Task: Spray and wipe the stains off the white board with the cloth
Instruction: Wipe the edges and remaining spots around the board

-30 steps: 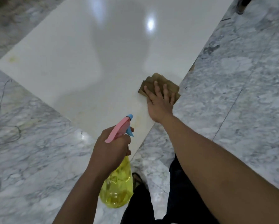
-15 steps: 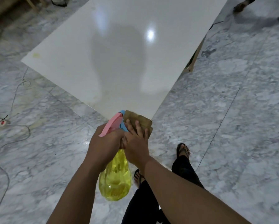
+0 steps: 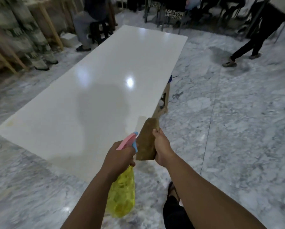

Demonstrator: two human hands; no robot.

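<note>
A long glossy white board [image 3: 95, 90] lies low over the marble floor, stretching away from me. A faint yellowish stain [image 3: 10, 123] marks its near left corner. My left hand [image 3: 117, 158] grips a spray bottle [image 3: 122, 195] with a yellow body and a pink and blue head, held over the board's near corner. My right hand [image 3: 162, 147] holds a folded brown cloth [image 3: 146, 141] lifted off the board, just right of the sprayer head.
A wooden support [image 3: 163, 103] shows under the board's right edge. One person walks at the far right [image 3: 247, 47]; others stand by wooden racks [image 3: 44, 22] at the far left. My foot in a sandal [image 3: 171, 189] is below my right arm.
My right hand dragged the cloth back toward me along the board's right edge, then lifted it off. The view rose and now takes in the whole board and the room beyond.
</note>
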